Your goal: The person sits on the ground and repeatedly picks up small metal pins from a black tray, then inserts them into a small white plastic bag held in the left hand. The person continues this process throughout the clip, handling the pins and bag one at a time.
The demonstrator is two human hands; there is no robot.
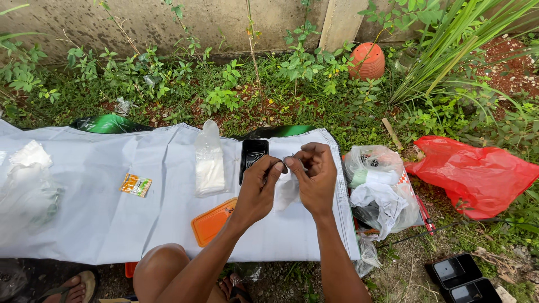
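Both my hands meet above a white sheet (112, 224) spread on the ground. My left hand (259, 188) and my right hand (313, 174) pinch the same small thin object (283, 161) between their fingertips; it is too small to identify. A crumpled clear plastic bag (286, 193) lies just under my hands. A black rectangular tray (254, 154) holding thin metal pieces sits right behind my left hand. An orange flat lid (212, 223) lies by my left forearm.
A clear bag of white material (209, 163) and a small orange packet (136, 184) lie on the sheet. White plastic bags (377, 188), a red plastic bag (477, 174), black trays (463, 279) and an orange pot (367, 59) lie to the right and beyond, among weeds.
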